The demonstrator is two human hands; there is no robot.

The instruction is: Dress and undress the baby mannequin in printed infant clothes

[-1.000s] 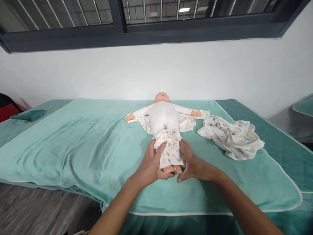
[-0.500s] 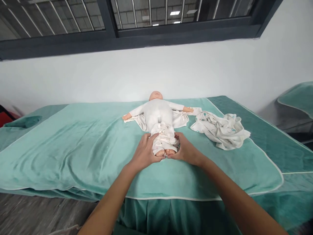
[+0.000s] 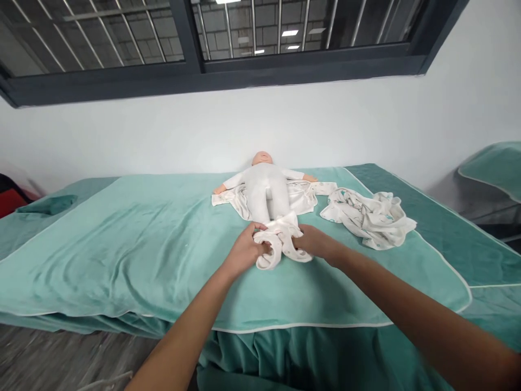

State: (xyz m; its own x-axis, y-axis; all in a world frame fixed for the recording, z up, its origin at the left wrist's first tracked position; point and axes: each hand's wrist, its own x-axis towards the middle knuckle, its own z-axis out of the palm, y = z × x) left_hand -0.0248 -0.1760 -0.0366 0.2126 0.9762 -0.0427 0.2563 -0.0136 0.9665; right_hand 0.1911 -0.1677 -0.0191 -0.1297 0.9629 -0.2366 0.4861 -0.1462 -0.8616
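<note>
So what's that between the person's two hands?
In the head view, small white trousers lie bunched between the left hand and the right hand, both touching them.

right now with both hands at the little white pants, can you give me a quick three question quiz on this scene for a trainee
1. Multiple choice: what holds the white pants? A) one hand B) both hands C) neither hand
2. True or false: the doll lies with its head toward the wall.
3. Fill in: the crumpled cloth lies nearer the person's ____ hand.

Key: 1. B, the left hand and the right hand. 2. True. 3. Right.
</note>
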